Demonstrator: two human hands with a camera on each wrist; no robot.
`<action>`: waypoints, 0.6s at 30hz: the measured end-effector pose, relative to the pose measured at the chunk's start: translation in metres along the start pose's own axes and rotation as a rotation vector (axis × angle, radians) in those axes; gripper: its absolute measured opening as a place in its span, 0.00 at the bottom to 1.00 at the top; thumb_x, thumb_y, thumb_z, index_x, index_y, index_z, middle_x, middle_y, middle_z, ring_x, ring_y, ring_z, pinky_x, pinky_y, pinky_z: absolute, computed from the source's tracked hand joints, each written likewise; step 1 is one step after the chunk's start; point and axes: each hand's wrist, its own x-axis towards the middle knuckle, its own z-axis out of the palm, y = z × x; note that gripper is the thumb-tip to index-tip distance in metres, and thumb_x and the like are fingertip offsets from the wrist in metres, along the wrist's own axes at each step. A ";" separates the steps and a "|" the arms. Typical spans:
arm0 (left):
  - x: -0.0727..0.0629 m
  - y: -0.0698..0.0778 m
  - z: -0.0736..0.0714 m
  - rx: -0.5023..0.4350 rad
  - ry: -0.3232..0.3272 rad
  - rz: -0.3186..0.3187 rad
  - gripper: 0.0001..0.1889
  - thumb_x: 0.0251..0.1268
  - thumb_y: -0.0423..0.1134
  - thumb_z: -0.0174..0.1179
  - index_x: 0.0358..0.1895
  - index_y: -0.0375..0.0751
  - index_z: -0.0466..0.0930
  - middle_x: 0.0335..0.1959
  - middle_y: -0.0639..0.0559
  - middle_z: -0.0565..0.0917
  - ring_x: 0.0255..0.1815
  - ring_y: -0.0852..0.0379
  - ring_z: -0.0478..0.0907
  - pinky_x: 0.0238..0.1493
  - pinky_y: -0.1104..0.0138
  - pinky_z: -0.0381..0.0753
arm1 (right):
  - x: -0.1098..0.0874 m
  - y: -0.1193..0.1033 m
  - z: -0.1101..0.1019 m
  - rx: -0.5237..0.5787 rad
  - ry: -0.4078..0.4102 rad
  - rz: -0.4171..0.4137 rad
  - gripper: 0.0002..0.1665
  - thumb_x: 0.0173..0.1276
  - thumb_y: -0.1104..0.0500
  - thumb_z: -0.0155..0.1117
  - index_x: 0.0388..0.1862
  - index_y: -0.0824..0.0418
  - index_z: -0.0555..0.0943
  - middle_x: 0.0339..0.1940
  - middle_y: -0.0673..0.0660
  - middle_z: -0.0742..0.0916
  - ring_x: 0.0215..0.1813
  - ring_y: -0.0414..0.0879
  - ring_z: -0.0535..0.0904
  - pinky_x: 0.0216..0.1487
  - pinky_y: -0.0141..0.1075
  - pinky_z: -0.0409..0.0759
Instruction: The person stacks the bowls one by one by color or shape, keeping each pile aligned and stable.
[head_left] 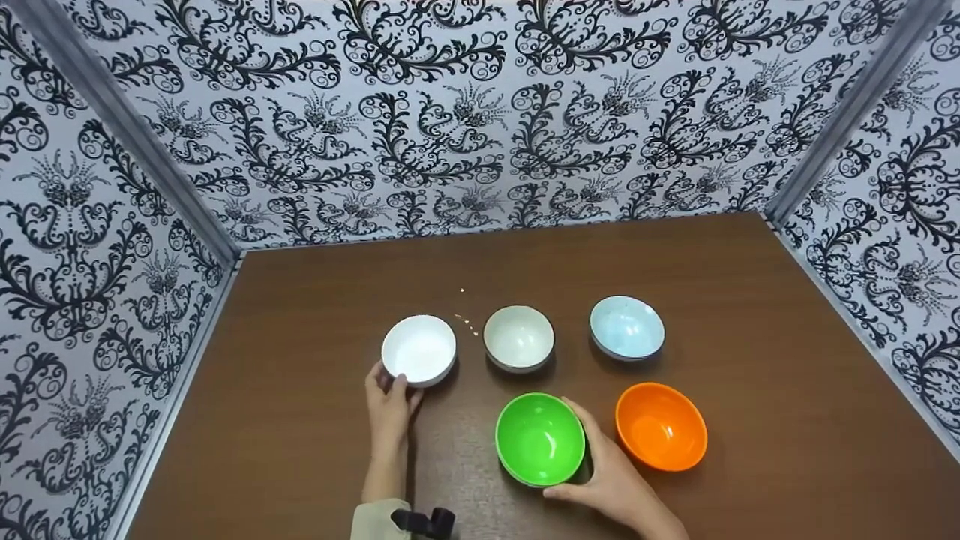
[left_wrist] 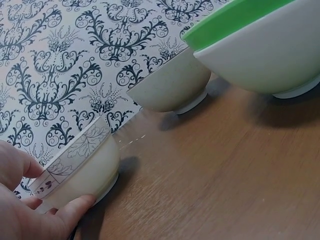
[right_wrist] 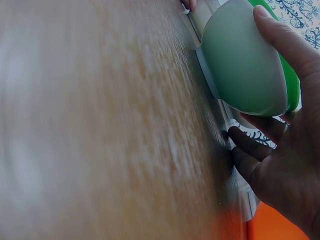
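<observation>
My left hand (head_left: 390, 409) holds a white bowl (head_left: 418, 349) at its near left side, thumb at the rim. In the left wrist view, leaf line drawings and small purple marks run round the outside of that bowl. A bright green bowl (head_left: 536, 431) is at the near middle of the table. It sits nested inside a pale bowl (right_wrist: 240, 60), whose outside shows in both wrist views. My right hand (head_left: 607, 480) grips this pair from the right, with the thumb on the near side and the fingers round the far side.
A cream bowl (head_left: 519, 339) stands between the white bowl and a light blue bowl (head_left: 627, 328) farther right. An orange bowl (head_left: 660, 427) is just right of my right hand. Small pale crumbs (head_left: 466, 322) lie on the brown table (head_left: 300, 360). Patterned walls (head_left: 480, 135) enclose it.
</observation>
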 end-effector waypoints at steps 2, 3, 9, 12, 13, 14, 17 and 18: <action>-0.002 0.001 -0.001 0.002 0.005 -0.003 0.30 0.76 0.30 0.40 0.77 0.31 0.42 0.77 0.26 0.49 0.76 0.30 0.57 0.67 0.46 0.73 | 0.000 0.000 0.000 -0.003 0.003 -0.005 0.71 0.38 0.35 0.84 0.80 0.44 0.55 0.74 0.46 0.72 0.70 0.46 0.72 0.72 0.51 0.70; -0.003 0.001 -0.001 0.004 0.006 -0.001 0.30 0.76 0.30 0.40 0.77 0.31 0.43 0.77 0.26 0.49 0.75 0.30 0.57 0.66 0.46 0.74 | 0.000 -0.001 0.000 -0.006 0.003 -0.003 0.71 0.38 0.35 0.84 0.80 0.44 0.55 0.74 0.45 0.72 0.70 0.46 0.72 0.72 0.51 0.71; -0.006 0.002 -0.004 0.015 0.002 0.021 0.30 0.75 0.30 0.39 0.77 0.30 0.44 0.77 0.25 0.49 0.75 0.28 0.57 0.66 0.44 0.74 | -0.001 -0.002 -0.001 -0.001 -0.003 0.019 0.71 0.38 0.35 0.84 0.79 0.43 0.55 0.74 0.44 0.72 0.70 0.44 0.72 0.72 0.48 0.71; -0.007 0.003 -0.004 0.022 0.000 0.022 0.30 0.75 0.30 0.40 0.77 0.30 0.45 0.77 0.25 0.49 0.75 0.29 0.58 0.66 0.44 0.73 | -0.001 -0.003 -0.001 0.005 -0.007 0.024 0.71 0.38 0.35 0.84 0.79 0.43 0.55 0.74 0.44 0.72 0.70 0.45 0.71 0.72 0.48 0.70; -0.007 0.004 -0.004 0.024 0.000 0.022 0.30 0.75 0.30 0.40 0.77 0.31 0.45 0.77 0.25 0.50 0.75 0.29 0.58 0.66 0.44 0.73 | -0.001 -0.003 -0.001 0.005 -0.008 0.022 0.71 0.38 0.35 0.84 0.79 0.43 0.55 0.74 0.45 0.72 0.70 0.45 0.71 0.72 0.49 0.70; -0.008 0.004 -0.004 0.027 0.000 0.020 0.30 0.75 0.30 0.40 0.77 0.31 0.45 0.77 0.26 0.50 0.75 0.29 0.58 0.66 0.44 0.73 | -0.001 -0.003 -0.001 0.004 -0.008 0.022 0.71 0.39 0.35 0.84 0.79 0.42 0.55 0.74 0.45 0.72 0.70 0.45 0.71 0.72 0.49 0.70; -0.009 0.006 -0.005 0.031 -0.003 0.023 0.30 0.75 0.30 0.41 0.76 0.30 0.46 0.77 0.26 0.51 0.75 0.29 0.58 0.66 0.45 0.74 | -0.001 -0.003 -0.001 0.005 -0.011 0.026 0.71 0.39 0.35 0.84 0.79 0.41 0.55 0.75 0.45 0.71 0.71 0.46 0.71 0.73 0.50 0.69; -0.010 0.006 -0.005 0.032 -0.003 0.023 0.30 0.75 0.30 0.41 0.76 0.30 0.47 0.77 0.26 0.51 0.75 0.29 0.58 0.66 0.44 0.74 | -0.001 -0.003 -0.001 0.006 -0.012 0.030 0.71 0.38 0.35 0.84 0.79 0.41 0.55 0.75 0.45 0.71 0.71 0.46 0.71 0.73 0.50 0.69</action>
